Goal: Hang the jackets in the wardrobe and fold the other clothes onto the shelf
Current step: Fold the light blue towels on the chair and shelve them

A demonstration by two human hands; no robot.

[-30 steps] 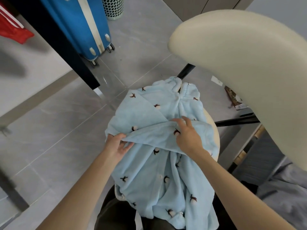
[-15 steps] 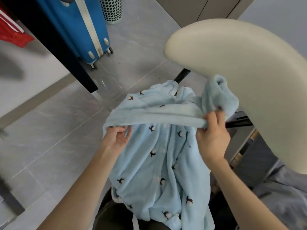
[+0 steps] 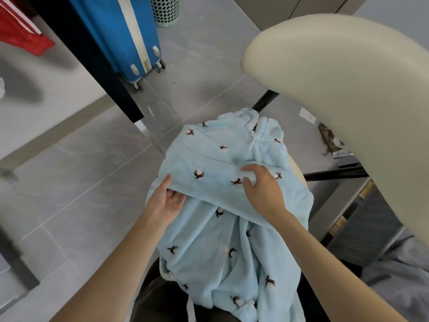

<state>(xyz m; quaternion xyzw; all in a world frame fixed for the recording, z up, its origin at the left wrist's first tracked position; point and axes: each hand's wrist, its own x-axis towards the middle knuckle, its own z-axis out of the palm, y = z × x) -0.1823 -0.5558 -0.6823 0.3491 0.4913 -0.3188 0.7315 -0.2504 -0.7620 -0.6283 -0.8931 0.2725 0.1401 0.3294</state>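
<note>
On the chair seat (image 3: 299,175), the pale-blue fleece top (image 3: 209,240) lies spread, left hand (image 3: 167,201) and right hand (image 3: 262,189) each in a pinching grip on its folded sleeve (image 3: 209,182), best drawn taut and laid flat before folding on.

garment (image 3: 222,228) is lying draped over the seat (image 3: 297,169) straight ahead, its near end hanging down toward the lap. A folded band is running across its middle. The left hand (image 3: 166,201) is gripping the band's left edge, thumb on top and fingers under. The right hand (image 3: 262,189) is pinching it from above, right of centre. chair back (image 3: 348,101) is sitting to the right. suitcase (image 3: 120,31) is standing on the floor (image 3: 69,194) far left, with the bin (image 3: 165,9) just behind it.
</note>
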